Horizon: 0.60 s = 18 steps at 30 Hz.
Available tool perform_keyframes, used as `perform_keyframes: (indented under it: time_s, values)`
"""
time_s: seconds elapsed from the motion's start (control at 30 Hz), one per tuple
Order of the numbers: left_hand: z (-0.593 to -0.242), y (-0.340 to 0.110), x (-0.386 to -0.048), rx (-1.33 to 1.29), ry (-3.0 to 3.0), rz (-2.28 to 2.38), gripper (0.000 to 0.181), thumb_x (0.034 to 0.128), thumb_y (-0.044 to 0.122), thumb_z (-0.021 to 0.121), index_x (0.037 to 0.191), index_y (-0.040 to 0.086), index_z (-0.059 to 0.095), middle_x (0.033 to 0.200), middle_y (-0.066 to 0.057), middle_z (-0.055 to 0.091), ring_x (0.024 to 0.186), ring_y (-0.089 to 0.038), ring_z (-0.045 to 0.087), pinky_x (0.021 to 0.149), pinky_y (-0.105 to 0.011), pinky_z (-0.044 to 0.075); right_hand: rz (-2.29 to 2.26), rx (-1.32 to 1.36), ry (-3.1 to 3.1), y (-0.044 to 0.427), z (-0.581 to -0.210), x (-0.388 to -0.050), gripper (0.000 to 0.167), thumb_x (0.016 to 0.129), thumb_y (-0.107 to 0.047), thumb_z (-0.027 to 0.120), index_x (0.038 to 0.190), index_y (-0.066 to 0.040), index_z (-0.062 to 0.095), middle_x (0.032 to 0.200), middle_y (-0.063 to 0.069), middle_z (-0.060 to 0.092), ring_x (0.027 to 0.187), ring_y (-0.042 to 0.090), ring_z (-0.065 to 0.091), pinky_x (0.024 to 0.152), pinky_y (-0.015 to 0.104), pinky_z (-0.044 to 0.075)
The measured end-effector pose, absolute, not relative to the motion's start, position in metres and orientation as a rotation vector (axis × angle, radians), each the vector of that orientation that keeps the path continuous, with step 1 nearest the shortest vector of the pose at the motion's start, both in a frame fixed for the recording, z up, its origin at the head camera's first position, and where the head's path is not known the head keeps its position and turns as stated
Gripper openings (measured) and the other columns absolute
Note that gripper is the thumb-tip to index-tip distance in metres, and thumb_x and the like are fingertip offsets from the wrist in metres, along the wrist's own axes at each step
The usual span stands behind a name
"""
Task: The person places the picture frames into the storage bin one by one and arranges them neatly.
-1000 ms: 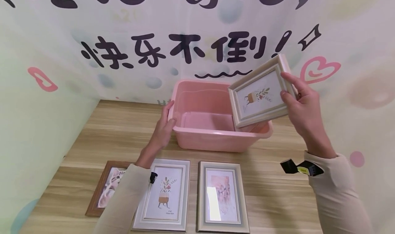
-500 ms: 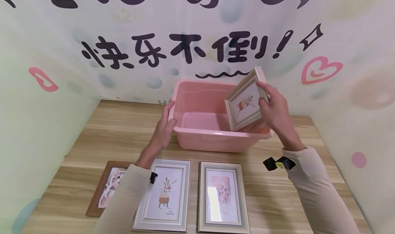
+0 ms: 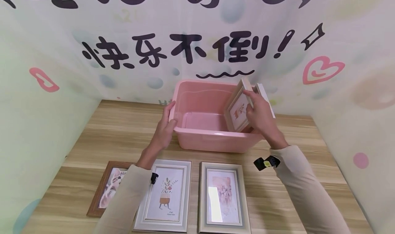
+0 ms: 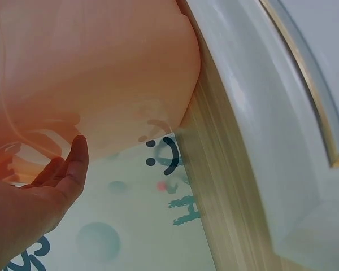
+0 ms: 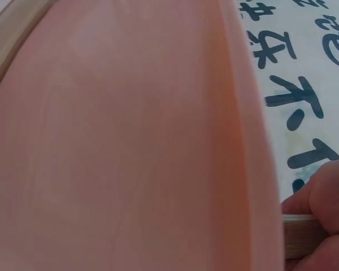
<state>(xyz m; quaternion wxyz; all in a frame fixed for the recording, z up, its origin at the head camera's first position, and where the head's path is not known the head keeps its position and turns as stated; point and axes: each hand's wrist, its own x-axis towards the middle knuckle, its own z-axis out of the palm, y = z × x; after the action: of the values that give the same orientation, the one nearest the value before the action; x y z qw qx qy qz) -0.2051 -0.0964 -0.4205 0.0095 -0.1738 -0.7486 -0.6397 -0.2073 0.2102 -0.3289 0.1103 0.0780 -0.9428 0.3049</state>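
A pink plastic basin (image 3: pixel 210 142) stands near the back wall. My left hand (image 3: pixel 164 129) grips its left rim; in the left wrist view, the fingers (image 4: pixel 73 169) curl at the basin's side. With my right hand (image 3: pixel 261 113) I hold a cream picture frame (image 3: pixel 238 113) showing a potted plant. It leans inside the basin's right end, its lower part behind the front rim. Beside it, partly behind my hand, a second white-edged picture frame (image 3: pixel 264 95) sticks up. The right wrist view shows the basin wall (image 5: pixel 118 141) and my right hand (image 5: pixel 327 209) on the frame's edge.
In front of the basin lie a brown picture frame (image 3: pixel 98 196) with a kitten, a silver-white frame (image 3: pixel 163 196) with a plant, and a cream frame (image 3: pixel 223 196) with a pink picture. My left sleeve partly covers two. A printed wall (image 3: pixel 139 83) rises behind the wooden table (image 3: pixel 277 193).
My right hand has moved left and down, lowering the cream picture frame into the basin's right end. The second frame's edge has come into view. My left hand stays on the rim.
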Motion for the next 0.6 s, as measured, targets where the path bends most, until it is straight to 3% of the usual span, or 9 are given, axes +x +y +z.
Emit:
perform_keyframes:
  time_s: [0.13, 0.4, 0.53, 0.6]
  values:
    - [-0.421, -0.097, -0.205, -0.543, -2.339, -1.992, 0.061, 0.0977, 0.013, 0.032, 0.157, 0.020, 0.017, 0.166, 0.008, 0.004, 0.145, -0.034, 0.030, 0.108, -0.056, 0.039, 0.866, 0.239, -2.818, 0.207, -0.335, -0.211, 0.056, 0.090, 0.013, 0.042, 0.144, 0.000, 0.046, 0.141, 0.027, 0.051, 0.118, 0.040, 0.051, 0.091, 0.053, 0.047]
    - [-0.421, -0.095, -0.204, -0.536, -2.346, -1.988, 0.061, 0.0973, 0.014, 0.033, 0.157, 0.018, 0.018, 0.166, 0.009, 0.005, 0.149, -0.025, 0.024, 0.111, -0.054, 0.036, 0.797, 0.164, -2.889, 0.206, -0.344, -0.211, 0.060, 0.090, 0.012, 0.041, 0.147, -0.003, 0.044, 0.144, 0.027, 0.047, 0.116, 0.038, 0.050, 0.086, 0.049, 0.048]
    - [-0.421, -0.095, -0.204, -0.530, -2.342, -1.993, 0.062, 0.0970, 0.014, 0.033, 0.157, 0.020, 0.018, 0.166, 0.008, 0.005, 0.146, -0.029, 0.029, 0.110, -0.055, 0.037, 0.691, 0.155, -2.912, 0.207, -0.345, -0.211, 0.063, 0.088, 0.011, 0.045, 0.149, -0.004, 0.040, 0.148, 0.030, 0.037, 0.111, 0.041, 0.052, 0.084, 0.051, 0.052]
    - [-0.420, -0.095, -0.204, -0.522, -2.345, -1.996, 0.062, 0.0970, 0.013, 0.032, 0.157, 0.019, 0.017, 0.166, 0.007, 0.005, 0.145, -0.031, 0.030, 0.109, -0.055, 0.038, 0.576, 0.174, -2.935, 0.207, -0.345, -0.211, 0.064, 0.087, 0.010, 0.049, 0.149, -0.004, 0.041, 0.152, 0.031, 0.030, 0.118, 0.044, 0.049, 0.088, 0.055, 0.052]
